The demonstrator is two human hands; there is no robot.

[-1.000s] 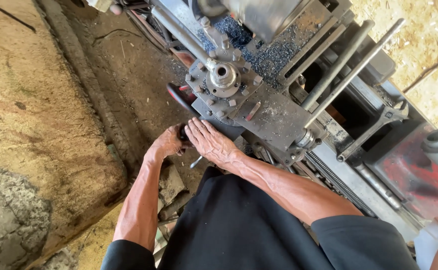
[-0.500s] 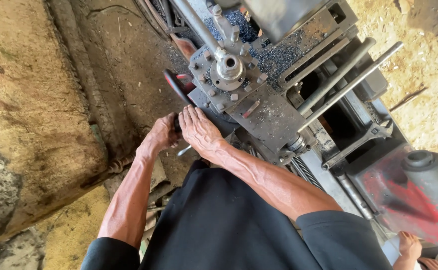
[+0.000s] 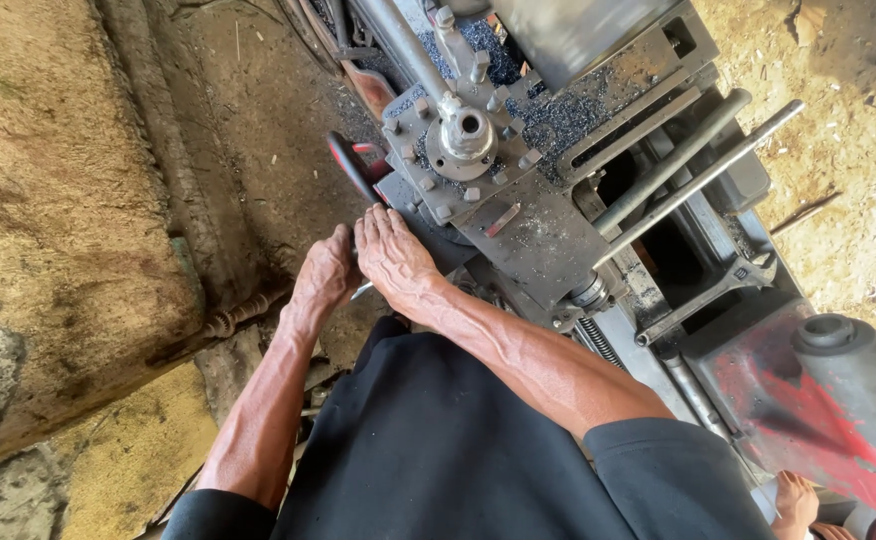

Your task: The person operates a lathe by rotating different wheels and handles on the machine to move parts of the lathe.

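Observation:
I lean over a grey metal lathe. Its square tool post (image 3: 465, 135) with several bolts sits on the carriage (image 3: 543, 240). My left hand (image 3: 323, 275) is curled at the carriage's near side around a small silver handle (image 3: 362, 291), which is mostly hidden. Beside it, my right hand (image 3: 393, 258) lies with its fingers bent over the carriage edge, touching the left hand. What its fingertips hold is hidden. A red and black handwheel (image 3: 351, 165) stands just beyond both hands.
Dark metal chips (image 3: 558, 115) cover the carriage top. A large wrench (image 3: 710, 295) rests on the bed next to two long rods (image 3: 693, 170). A red-stained tailstock (image 3: 818, 390) is at right, another person's hand (image 3: 793, 500) at bottom right, a rough earthen wall (image 3: 58, 220) at left.
The view has shifted so the lathe sits lower and closer. Both hands stay pressed together at the carriage's near edge, and the silver handle below them shows less.

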